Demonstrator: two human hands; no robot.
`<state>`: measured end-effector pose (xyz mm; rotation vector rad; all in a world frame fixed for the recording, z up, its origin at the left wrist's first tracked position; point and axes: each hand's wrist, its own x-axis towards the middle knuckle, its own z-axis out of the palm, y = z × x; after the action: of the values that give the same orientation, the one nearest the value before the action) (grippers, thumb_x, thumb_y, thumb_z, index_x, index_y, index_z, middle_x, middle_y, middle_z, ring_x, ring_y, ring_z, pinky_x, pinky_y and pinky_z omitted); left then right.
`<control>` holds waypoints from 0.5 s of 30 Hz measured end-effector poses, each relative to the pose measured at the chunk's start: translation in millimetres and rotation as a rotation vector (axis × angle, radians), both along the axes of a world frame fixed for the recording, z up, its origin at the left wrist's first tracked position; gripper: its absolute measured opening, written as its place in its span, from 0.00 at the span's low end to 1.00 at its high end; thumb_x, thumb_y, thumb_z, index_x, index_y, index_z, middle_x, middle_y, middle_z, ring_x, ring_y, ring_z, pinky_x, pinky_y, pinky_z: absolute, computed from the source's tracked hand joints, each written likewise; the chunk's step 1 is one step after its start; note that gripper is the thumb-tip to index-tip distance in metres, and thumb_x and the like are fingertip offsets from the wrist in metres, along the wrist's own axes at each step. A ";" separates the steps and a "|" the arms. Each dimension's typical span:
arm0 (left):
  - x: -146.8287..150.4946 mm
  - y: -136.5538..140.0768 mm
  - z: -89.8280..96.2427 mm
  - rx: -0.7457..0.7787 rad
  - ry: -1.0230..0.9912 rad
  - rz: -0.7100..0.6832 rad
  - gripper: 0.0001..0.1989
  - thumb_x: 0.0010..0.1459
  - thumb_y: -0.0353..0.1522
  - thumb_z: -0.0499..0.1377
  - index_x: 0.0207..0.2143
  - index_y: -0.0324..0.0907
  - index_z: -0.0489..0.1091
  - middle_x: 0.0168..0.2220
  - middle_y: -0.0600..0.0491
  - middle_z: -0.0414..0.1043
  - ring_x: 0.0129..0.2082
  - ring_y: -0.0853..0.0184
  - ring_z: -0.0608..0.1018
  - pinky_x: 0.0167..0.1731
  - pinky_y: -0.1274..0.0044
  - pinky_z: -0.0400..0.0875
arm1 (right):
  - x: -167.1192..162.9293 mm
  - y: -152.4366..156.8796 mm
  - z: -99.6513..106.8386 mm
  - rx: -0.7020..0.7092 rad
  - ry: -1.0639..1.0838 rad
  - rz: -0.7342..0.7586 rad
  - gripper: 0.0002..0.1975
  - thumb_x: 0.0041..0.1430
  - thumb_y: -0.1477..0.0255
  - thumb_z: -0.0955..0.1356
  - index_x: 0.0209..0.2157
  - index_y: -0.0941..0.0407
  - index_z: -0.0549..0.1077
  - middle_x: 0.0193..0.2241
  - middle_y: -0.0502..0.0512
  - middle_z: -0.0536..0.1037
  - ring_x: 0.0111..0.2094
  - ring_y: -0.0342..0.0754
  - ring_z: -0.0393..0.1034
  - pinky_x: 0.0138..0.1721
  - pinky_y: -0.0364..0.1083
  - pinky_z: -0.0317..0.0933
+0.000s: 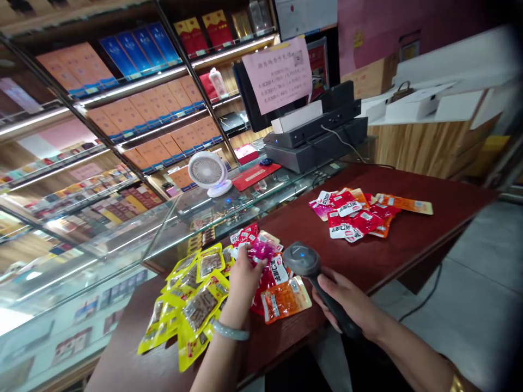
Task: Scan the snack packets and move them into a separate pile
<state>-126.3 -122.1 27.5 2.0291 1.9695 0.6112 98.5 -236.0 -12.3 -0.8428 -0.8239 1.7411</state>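
Observation:
My right hand (347, 299) grips the dark handle of a handheld barcode scanner (303, 259), its head held above the table edge with a small blue light on top. Over a mixed pile of snack packets, my left hand (246, 275) reaches with thumb and forefinger apart; its other fingers are partly hidden. By its fingertips lies a purple snack packet (263, 249). Red-and-white packets (280, 269) and an orange packet (288, 299) lie between my two hands. To the left of my left wrist spreads a heap of yellow snack packets (200, 307) with clear windows.
Farther right on the dark red table (445, 204) lies another pile of red and orange packets (359, 215). Behind stand a glass display counter (180, 231), a white fan (208, 171), a monitor with a pink notice (280, 76), and shelves of boxes (143, 114).

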 end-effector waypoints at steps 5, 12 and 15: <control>-31.0 2.8 -5.5 0.072 0.263 0.069 0.24 0.58 0.42 0.57 0.54 0.42 0.63 0.50 0.43 0.71 0.52 0.53 0.72 0.51 0.64 0.64 | -12.3 5.6 4.4 0.045 0.000 0.033 0.26 0.54 0.46 0.68 0.40 0.54 0.64 0.20 0.40 0.65 0.11 0.35 0.56 0.10 0.36 0.53; -7.1 2.8 -4.6 0.266 0.375 0.038 0.27 0.59 0.46 0.55 0.57 0.45 0.64 0.64 0.42 0.56 0.63 0.47 0.59 0.58 0.57 0.57 | 7.4 4.0 3.0 0.105 0.027 -0.037 0.26 0.55 0.46 0.67 0.39 0.54 0.63 0.20 0.40 0.65 0.11 0.35 0.58 0.10 0.36 0.53; 34.3 8.8 -1.1 0.287 0.328 -0.114 0.24 0.59 0.44 0.57 0.56 0.47 0.66 0.62 0.44 0.60 0.61 0.50 0.63 0.58 0.58 0.58 | 23.8 -1.3 0.4 0.091 0.028 -0.091 0.25 0.57 0.48 0.67 0.42 0.54 0.63 0.19 0.39 0.65 0.10 0.35 0.57 0.10 0.36 0.54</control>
<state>-92.0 -113.3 26.4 2.5385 2.0133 0.5957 122.2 -237.2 -11.8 -0.7811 -0.8274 1.6200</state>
